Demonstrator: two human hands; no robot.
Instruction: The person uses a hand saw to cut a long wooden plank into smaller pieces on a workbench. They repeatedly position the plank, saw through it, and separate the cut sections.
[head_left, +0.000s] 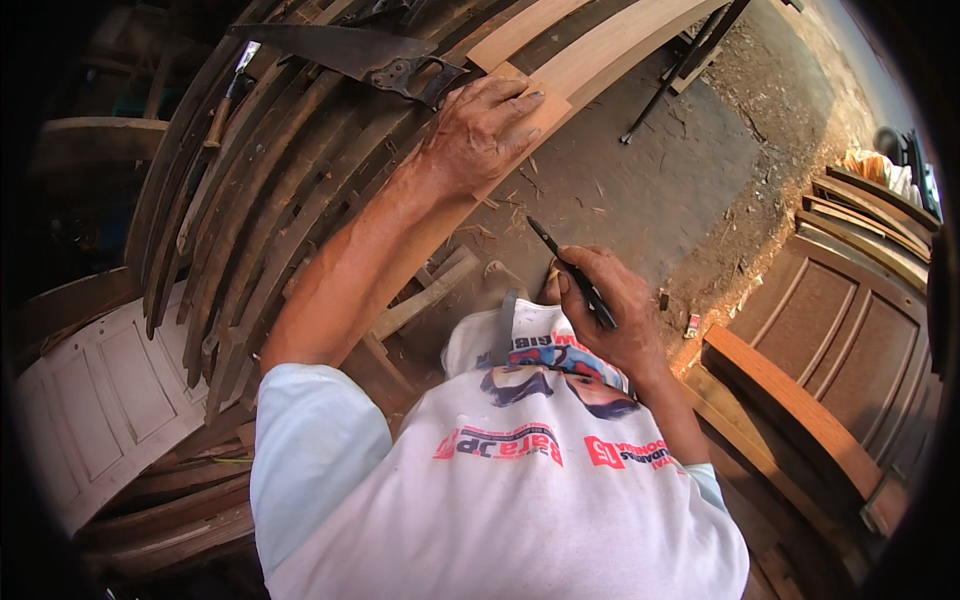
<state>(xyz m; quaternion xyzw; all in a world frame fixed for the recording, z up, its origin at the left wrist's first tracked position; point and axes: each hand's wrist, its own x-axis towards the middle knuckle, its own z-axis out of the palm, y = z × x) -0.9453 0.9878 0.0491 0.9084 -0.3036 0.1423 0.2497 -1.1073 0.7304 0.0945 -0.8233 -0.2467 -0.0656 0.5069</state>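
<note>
My left hand (482,132) bears down on a small flat piece of light wood (552,104), its fingers bent over the piece. That piece lies across a long pale plank (610,48) running up to the upper right. Lower down, in front of my shirt, my right hand (612,292) is closed round a slim black pen (546,238). Its narrow tip points up and left, apart from the wood. Just left of my left hand lies a handsaw (345,52) with a dark handle.
Long curved wooden beams (265,185) are stacked at the left, with a chisel (218,118) on them. A white panelled door (110,405) leans below. To the right are a brown panelled door (835,325) and an orange-brown board (795,405). Shavings litter the dark floor (640,200).
</note>
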